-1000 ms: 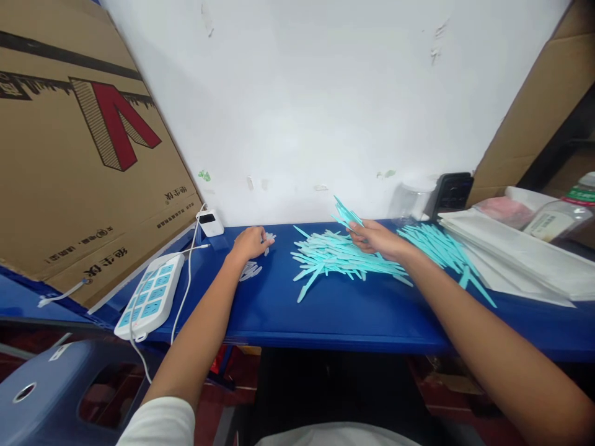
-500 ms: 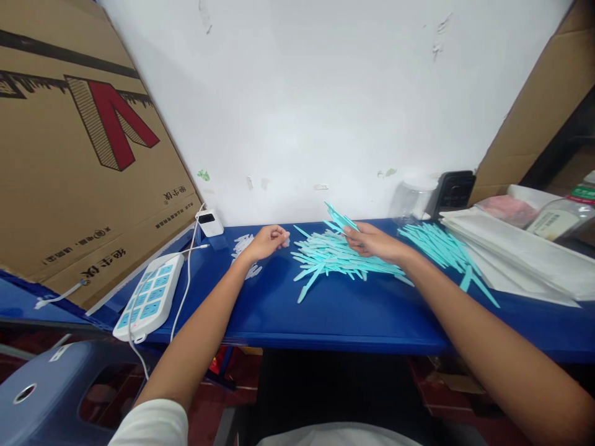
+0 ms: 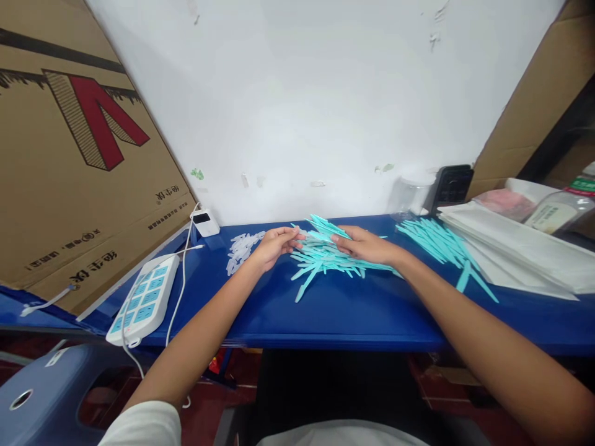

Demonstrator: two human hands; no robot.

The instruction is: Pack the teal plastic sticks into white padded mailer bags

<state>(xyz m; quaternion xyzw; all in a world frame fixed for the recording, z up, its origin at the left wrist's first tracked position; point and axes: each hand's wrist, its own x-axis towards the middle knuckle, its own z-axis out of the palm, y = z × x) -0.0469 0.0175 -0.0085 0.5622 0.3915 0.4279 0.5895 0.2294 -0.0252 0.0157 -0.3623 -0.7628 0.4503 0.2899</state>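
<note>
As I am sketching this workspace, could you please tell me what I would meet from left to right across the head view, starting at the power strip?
Power strip, white device with a dark display, small pale pieces, left hand, right hand, rightmost pile of turquoise sticks, labelled bottle.

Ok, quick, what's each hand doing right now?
Left hand: partly closed; whether it pinches anything cannot be told.
Right hand: closed, holding a bunch of turquoise sticks.

Smooth plastic sticks (image 3: 331, 257), glossy tabletop (image 3: 357, 313)
</note>
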